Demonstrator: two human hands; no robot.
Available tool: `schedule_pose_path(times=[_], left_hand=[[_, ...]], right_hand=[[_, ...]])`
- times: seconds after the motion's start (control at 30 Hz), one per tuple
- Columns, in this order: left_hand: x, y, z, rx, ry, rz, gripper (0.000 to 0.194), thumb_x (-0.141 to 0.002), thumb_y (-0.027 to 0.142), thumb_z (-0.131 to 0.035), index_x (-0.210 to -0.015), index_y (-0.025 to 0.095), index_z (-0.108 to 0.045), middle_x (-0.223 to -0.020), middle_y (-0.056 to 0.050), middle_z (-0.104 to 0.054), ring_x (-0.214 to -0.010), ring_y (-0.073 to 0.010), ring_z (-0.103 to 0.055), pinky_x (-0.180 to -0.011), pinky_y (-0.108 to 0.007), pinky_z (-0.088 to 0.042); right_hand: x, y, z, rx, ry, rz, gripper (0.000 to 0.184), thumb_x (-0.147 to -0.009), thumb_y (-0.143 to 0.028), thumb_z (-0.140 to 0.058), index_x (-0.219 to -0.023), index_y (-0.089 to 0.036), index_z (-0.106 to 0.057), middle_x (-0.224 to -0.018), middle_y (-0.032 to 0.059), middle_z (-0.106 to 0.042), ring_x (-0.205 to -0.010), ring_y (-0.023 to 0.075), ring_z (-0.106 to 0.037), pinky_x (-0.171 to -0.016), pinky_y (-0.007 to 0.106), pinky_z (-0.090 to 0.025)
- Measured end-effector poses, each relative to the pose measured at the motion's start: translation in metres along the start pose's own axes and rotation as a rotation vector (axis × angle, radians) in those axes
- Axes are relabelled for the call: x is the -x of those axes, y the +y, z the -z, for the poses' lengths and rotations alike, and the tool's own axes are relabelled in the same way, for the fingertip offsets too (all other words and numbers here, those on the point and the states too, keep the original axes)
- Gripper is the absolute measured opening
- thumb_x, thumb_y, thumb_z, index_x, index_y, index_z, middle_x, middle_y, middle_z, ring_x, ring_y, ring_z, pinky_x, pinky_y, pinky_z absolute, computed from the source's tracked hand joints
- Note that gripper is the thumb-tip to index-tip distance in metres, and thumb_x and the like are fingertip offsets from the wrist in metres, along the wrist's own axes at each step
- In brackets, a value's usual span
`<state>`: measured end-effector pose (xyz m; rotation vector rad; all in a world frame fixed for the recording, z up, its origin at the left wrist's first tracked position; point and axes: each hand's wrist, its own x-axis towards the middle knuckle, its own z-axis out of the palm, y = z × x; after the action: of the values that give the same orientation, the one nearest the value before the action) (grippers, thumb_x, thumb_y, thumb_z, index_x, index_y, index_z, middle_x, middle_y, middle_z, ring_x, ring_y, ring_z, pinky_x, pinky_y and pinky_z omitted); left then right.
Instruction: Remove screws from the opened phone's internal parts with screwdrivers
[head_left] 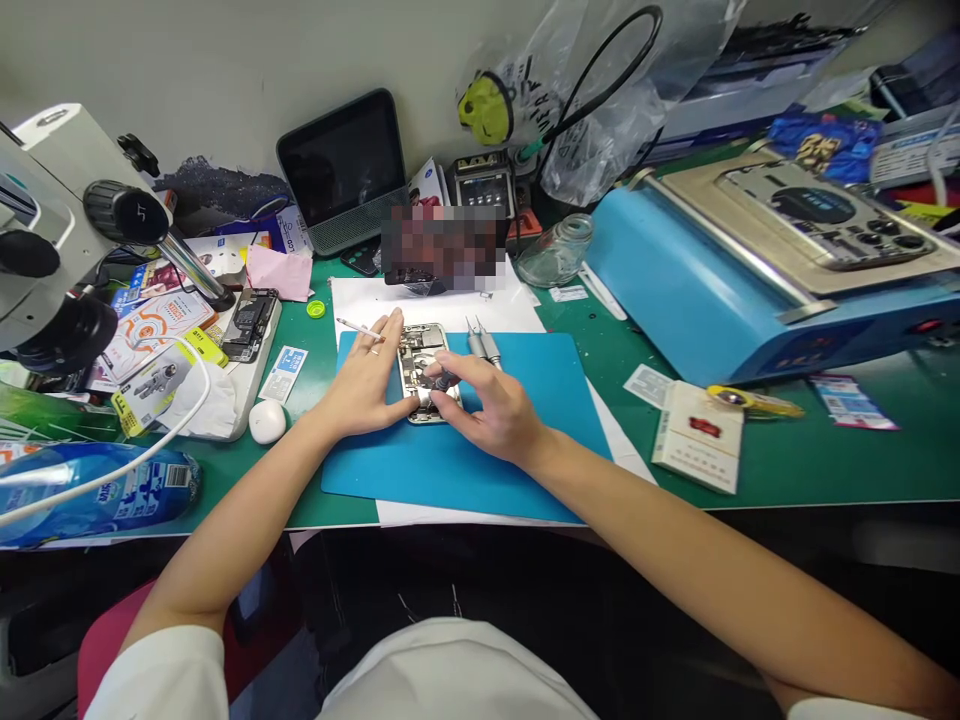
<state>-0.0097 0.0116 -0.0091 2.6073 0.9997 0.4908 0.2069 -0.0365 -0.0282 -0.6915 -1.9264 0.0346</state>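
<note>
An opened smartphone (421, 345) lies on the blue mat (450, 465) with its inner parts exposed. My left hand (366, 385) rests along the phone's left side, fingers stretched out and thumb spread to its lower edge. Over the phone's lower right part, my right hand (495, 405) is closed, thumb and fingers pinching a short dark screwdriver (444, 379). Its tip is hard to make out against the phone. A thin white stick-like tool (358, 327) pokes out beyond my left fingers. Two grey-handled tweezers (484, 345) lie to the right of the phone.
A blue machine (675, 290) with a metal top stands at the right, near a glass jar (559, 250) and a cigarette box (699, 437). At the left are a microscope (124, 212), a white earbud case (268, 422) and a blue bottle (97, 490). A screen (343, 165) stands behind.
</note>
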Motion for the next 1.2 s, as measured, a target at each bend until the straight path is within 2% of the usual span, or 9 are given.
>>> schedule_pose_path(times=[0.2,0.37,0.63,0.9,1.07,1.2], left_hand=[[0.0001,-0.0018,-0.002,0.016,0.01,0.002,0.109,-0.09,0.052,-0.064,-0.166,0.015,0.005,-0.173,-0.022,-0.013,-0.16,-0.0424,-0.013,-0.127,-0.06,-0.021],[0.0009,-0.0023,-0.0029,0.016,0.012,0.005,0.108,-0.09,0.049,-0.063,-0.167,0.015,0.006,-0.173,-0.022,-0.013,-0.16,-0.0421,-0.013,-0.127,-0.06,-0.021],[0.0007,-0.0024,-0.0028,0.018,0.005,0.013,0.108,-0.09,0.049,-0.063,-0.166,0.015,0.005,-0.173,-0.021,-0.012,-0.161,-0.041,-0.012,-0.127,-0.059,-0.021],[0.0001,-0.0007,-0.0016,0.036,0.015,0.012,0.106,-0.09,0.048,-0.062,-0.167,0.015,0.003,-0.173,-0.021,-0.015,-0.16,-0.0403,-0.015,-0.127,-0.059,-0.02],[-0.0006,-0.0004,-0.0005,0.068,0.014,0.004,0.106,-0.09,0.053,-0.063,-0.166,0.012,-0.002,-0.172,-0.022,-0.018,-0.16,-0.0397,-0.018,-0.128,-0.055,-0.023],[-0.0007,-0.0003,-0.0003,0.082,0.019,0.006,0.104,-0.091,0.052,-0.062,-0.166,0.016,-0.001,-0.172,-0.02,-0.017,-0.159,-0.0393,-0.019,-0.127,-0.056,-0.025]], right_hand=[[-0.0004,0.0029,-0.0012,0.023,0.039,-0.009,0.06,-0.097,-0.024,-0.069,-0.15,-0.029,-0.042,-0.114,0.0088,-0.078,-0.095,0.0225,-0.079,-0.08,0.037,-0.069],[-0.0005,0.0025,-0.0029,0.018,0.054,-0.024,0.062,-0.096,-0.018,-0.068,-0.151,-0.029,-0.042,-0.109,0.0078,-0.079,-0.088,0.0211,-0.078,-0.074,0.036,-0.069],[0.0005,0.0023,-0.0051,-0.037,0.052,-0.044,0.063,-0.095,-0.014,-0.066,-0.152,-0.03,-0.042,-0.106,0.0071,-0.079,-0.089,0.0211,-0.078,-0.075,0.037,-0.069],[-0.0008,0.0008,-0.004,-0.026,0.04,-0.024,0.059,-0.096,-0.013,-0.06,-0.149,-0.029,-0.042,-0.1,0.0056,-0.078,-0.087,0.0203,-0.078,-0.073,0.038,-0.07],[-0.0003,-0.0006,-0.0052,-0.024,0.031,0.052,0.057,-0.095,-0.02,-0.069,-0.145,-0.029,-0.044,-0.101,0.006,-0.078,-0.087,0.0211,-0.077,-0.072,0.037,-0.068],[-0.0003,-0.0027,-0.0062,-0.007,0.044,0.039,0.058,-0.095,-0.012,-0.062,-0.148,-0.029,-0.043,-0.1,0.0056,-0.077,-0.086,0.0204,-0.076,-0.071,0.036,-0.067]])
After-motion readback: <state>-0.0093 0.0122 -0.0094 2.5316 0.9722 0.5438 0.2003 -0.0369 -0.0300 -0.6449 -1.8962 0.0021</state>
